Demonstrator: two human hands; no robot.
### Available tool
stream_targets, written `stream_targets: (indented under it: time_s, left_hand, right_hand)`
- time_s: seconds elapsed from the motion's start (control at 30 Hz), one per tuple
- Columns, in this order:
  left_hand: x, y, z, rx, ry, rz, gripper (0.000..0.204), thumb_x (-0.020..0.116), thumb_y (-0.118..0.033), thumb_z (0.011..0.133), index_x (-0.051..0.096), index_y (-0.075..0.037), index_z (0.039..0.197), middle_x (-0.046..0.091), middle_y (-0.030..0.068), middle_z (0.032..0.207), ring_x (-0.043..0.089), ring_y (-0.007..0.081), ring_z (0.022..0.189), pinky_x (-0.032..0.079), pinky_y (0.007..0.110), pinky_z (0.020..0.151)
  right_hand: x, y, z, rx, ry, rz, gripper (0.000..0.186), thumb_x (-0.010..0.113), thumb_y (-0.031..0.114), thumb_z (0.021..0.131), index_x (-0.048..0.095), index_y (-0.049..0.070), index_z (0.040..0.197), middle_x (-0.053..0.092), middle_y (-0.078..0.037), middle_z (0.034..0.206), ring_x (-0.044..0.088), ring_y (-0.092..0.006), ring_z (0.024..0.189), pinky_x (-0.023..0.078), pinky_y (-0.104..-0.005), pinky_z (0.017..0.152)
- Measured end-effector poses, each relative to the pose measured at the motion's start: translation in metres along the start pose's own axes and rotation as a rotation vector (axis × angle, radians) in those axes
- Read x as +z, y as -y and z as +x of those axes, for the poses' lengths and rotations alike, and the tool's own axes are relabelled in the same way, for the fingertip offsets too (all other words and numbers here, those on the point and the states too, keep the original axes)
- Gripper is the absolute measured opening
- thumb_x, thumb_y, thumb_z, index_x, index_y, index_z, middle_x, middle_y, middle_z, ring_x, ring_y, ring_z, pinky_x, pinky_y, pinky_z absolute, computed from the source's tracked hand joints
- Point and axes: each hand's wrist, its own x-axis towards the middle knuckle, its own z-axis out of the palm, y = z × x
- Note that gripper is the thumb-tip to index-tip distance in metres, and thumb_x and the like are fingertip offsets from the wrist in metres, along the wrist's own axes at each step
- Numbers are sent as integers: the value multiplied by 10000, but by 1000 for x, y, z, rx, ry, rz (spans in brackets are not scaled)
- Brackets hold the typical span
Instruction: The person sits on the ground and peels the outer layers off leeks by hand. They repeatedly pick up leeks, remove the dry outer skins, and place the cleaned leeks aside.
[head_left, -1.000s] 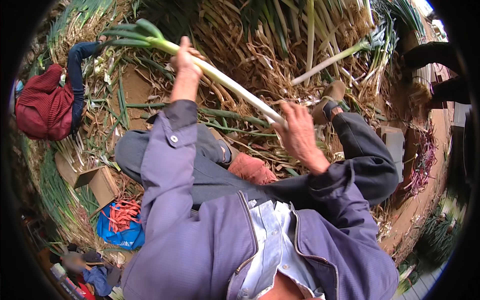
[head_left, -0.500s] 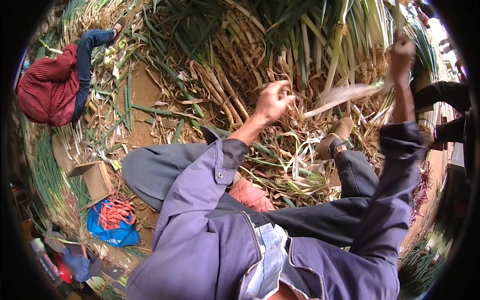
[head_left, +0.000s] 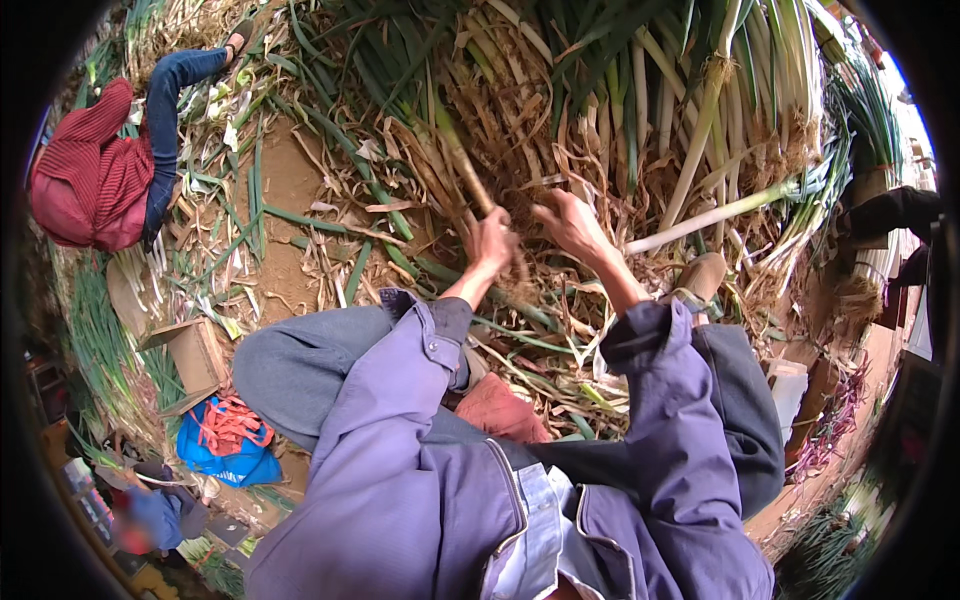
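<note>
My left hand [head_left: 487, 242] is closed around the lower end of a long green onion [head_left: 463, 160], whose stalk slants up and away toward the heap. Blurred roots hang beside that hand. Just right of it, my right hand [head_left: 575, 225] has its fingers partly bent and a little apart, with nothing visible in them. A white-stemmed green onion [head_left: 710, 216] lies beyond my right wrist, its leaves pointing right. Ahead of both hands, a big heap of green onions [head_left: 600, 90] leans with dry, brown outer leaves.
Dry husks and cut leaves [head_left: 590, 345] litter the ground around my legs. To the left are an open cardboard box [head_left: 195, 360], a blue bag [head_left: 228, 460] with red strips [head_left: 235, 425], and a person in a red top [head_left: 95, 170]. Bundled onions [head_left: 875, 140] stand at the right.
My right hand has come back from the far right to beside my left hand. The white-stemmed onion lies still at the right. My left hand has moved left and taken hold of another onion.
</note>
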Motion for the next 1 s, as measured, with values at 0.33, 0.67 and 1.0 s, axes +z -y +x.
stream_targets:
  time_s: [0.33, 0.67, 1.0]
  left_hand:
    - [58, -42, -121, 108, 504, -542, 171, 620, -119, 923, 697, -23, 1041, 718, 71, 877, 669, 136, 796, 569, 301, 673]
    - [-5, -46, -21, -156, 266, -1288, 222, 653, -72, 882, 610, -28, 1095, 664, 115, 1037, 661, 309, 944, 537, 525, 877]
    - [-13, -126, -68, -96, -133, -831, 157, 730, 10, 679, 667, 67, 811, 675, 115, 809, 643, 216, 677, 533, 338, 624]
  right_hand:
    - [-10, -26, -41, 3, -100, -124, 392, 551, 330, 965, 594, -56, 916, 608, -289, 773, 609, -433, 709, 474, -484, 635]
    - [-28, 30, -180, 94, 9, -246, 462, 682, 362, 885, 479, -17, 1053, 624, -232, 779, 633, -412, 711, 488, -482, 620]
    - [-15, 72, -121, -493, -538, -850, 225, 602, 104, 783, 541, 53, 994, 494, -112, 904, 547, -268, 863, 490, -377, 629]
